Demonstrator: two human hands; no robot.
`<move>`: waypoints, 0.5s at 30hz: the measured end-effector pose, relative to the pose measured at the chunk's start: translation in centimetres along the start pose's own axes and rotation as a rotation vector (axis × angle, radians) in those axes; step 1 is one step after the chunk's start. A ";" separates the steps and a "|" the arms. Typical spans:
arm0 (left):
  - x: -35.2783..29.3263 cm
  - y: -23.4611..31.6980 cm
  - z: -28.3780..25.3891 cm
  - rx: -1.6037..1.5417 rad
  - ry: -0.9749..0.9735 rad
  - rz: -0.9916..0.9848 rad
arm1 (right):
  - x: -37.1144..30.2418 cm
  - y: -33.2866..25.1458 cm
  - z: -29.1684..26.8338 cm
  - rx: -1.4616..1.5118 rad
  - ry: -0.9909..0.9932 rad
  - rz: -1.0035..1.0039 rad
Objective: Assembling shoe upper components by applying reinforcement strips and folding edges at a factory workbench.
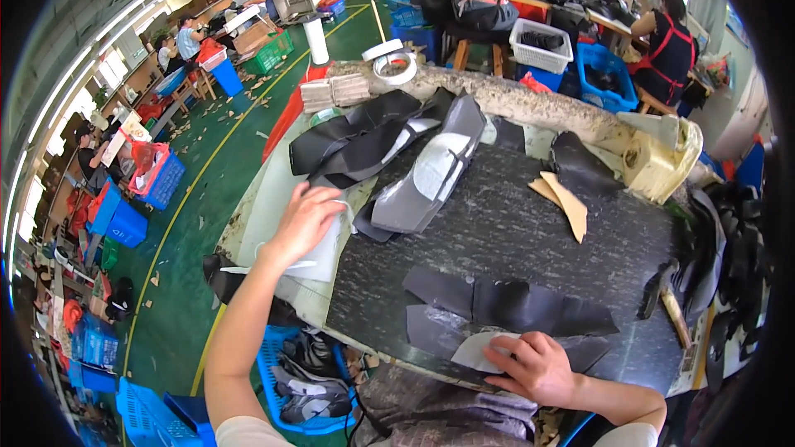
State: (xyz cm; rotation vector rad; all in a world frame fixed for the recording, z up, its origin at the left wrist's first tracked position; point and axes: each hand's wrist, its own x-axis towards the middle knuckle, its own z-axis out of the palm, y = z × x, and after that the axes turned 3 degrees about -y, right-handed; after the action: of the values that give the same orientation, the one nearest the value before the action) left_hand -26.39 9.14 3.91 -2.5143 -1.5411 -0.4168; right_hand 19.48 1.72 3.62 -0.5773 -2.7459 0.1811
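My right hand (538, 367), fingers bent, presses a pale half-round patch (478, 351) against a dark grey cut shoe piece (435, 328) at the table's near edge. Just beyond it lies a black cut shoe piece (530, 305). My left hand (305, 219) is over the left side of the table, its fingertips drawn together above white sheets (319, 258). What those fingers pinch, if anything, is hidden. Beyond the left hand is a heap of black cut shoe pieces (356, 136); a grey one (435, 165) on it bears a white patch.
Tan offcuts (571, 205) and a wooden-handled hammer (675, 314) lie on the dark table board (497, 232). Tape rolls (394, 69) stand at the far edge, beside a cream-coloured machine part (658, 161). A blue basket of shoe parts (302, 381) is below left. People sit at benches beyond.
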 end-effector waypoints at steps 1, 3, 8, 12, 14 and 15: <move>-0.5 -0.1 0.4 -0.006 0.075 -0.149 | -0.1 -0.3 0.2 -0.001 0.000 -0.016; -1.1 -0.3 0.8 -0.261 0.324 -0.442 | 0.1 -1.2 -0.3 0.038 -0.017 0.015; 2.2 12.2 -5.2 -1.207 0.393 -0.391 | -0.9 -2.4 -2.1 0.439 0.109 0.288; 1.8 22.9 -5.1 -1.220 -0.350 0.071 | -2.2 -4.1 -1.4 1.748 0.322 0.607; 1.0 24.8 -3.1 -1.229 -0.444 0.082 | -4.6 -4.5 -0.2 1.604 0.407 0.648; 0.9 25.4 -2.5 -1.236 -0.467 0.045 | -5.7 -4.2 -0.5 1.526 0.391 0.625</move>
State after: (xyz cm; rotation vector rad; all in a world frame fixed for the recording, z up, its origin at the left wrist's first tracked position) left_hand -3.77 -2.35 6.71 -3.7650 -1.6369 -1.1102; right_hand 23.06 -4.42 3.25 -0.7618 -1.2943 1.7818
